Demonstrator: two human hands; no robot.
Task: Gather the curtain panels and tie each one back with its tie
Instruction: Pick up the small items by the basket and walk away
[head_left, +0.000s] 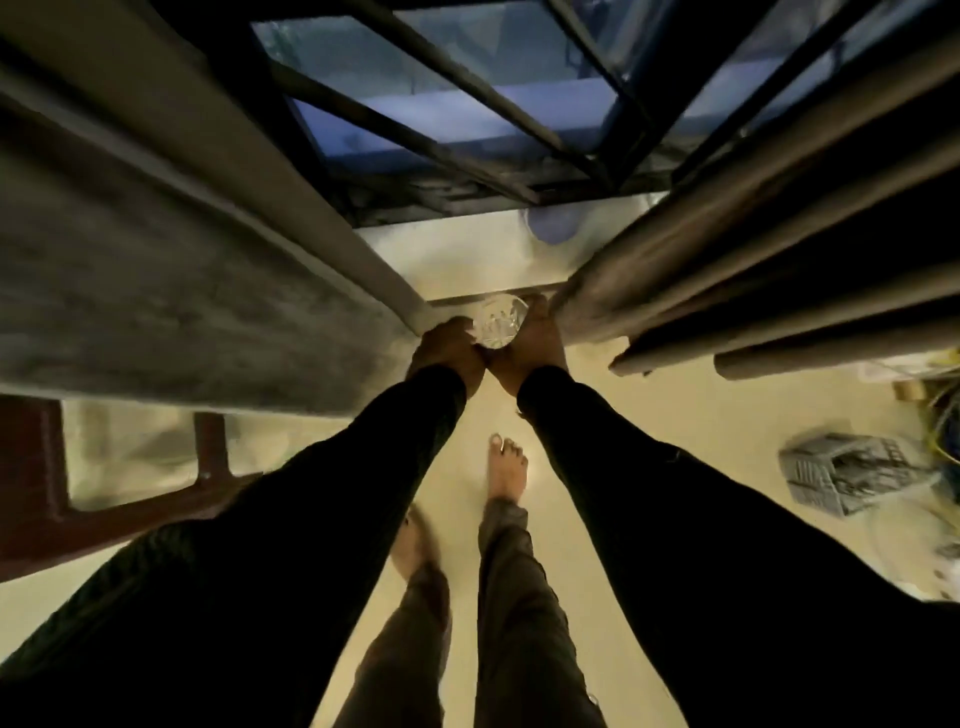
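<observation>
Seen from above, in front of the barred window (467, 104). Left of the window, left curtain panel (156, 260) hanging wide, its inner edge gripped by left hand (449, 353), fingers curled closed on the fabric. Right of the window, right curtain panel (753, 234) bunched in folds, right hand (535, 343) pressed against its edge; grip unclear. Below the window, between the 2 hands, a clear faceted thing (497, 320), touching both. No tie identifiable.

Both hands, left (447, 348) and right (535, 343), grip the edges of the left curtain panel (171, 291) and right curtain panel (727, 275).
</observation>
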